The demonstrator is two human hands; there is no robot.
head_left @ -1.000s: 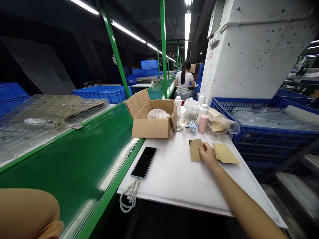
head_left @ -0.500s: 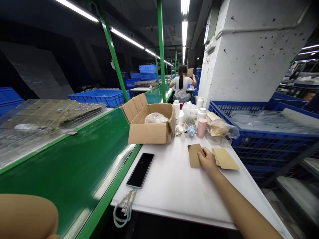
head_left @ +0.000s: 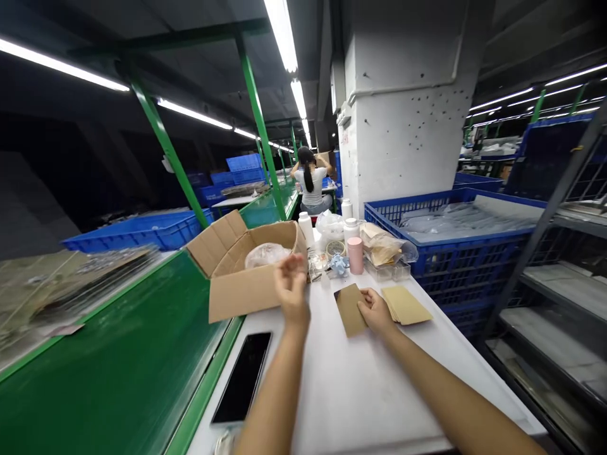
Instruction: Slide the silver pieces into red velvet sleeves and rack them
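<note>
My right hand [head_left: 375,309] pinches the right edge of a brown card or flat envelope [head_left: 349,311] above the white table [head_left: 360,379]. Just right of that hand lies a stack of similar tan pieces [head_left: 406,304]. My left hand [head_left: 291,287] is raised at the right front of an open cardboard box [head_left: 246,292], blurred by motion, so its fingers are unclear. A clear plastic bag [head_left: 267,254] lies inside the box. Left of my left forearm, a black phone [head_left: 243,378] rests on the table.
A green conveyor [head_left: 118,366] runs along the left. White bottles [head_left: 306,227], a pink bottle [head_left: 355,255], a tape roll [head_left: 335,249] and blue crumpled material [head_left: 338,265] stand behind. Blue crates [head_left: 446,253] and a metal rack [head_left: 545,278] are right. A seated person [head_left: 312,183] is farther off.
My left hand has come up from the lower left to the box. The view has turned right and tilted. My right hand still holds the brown piece near the stack.
</note>
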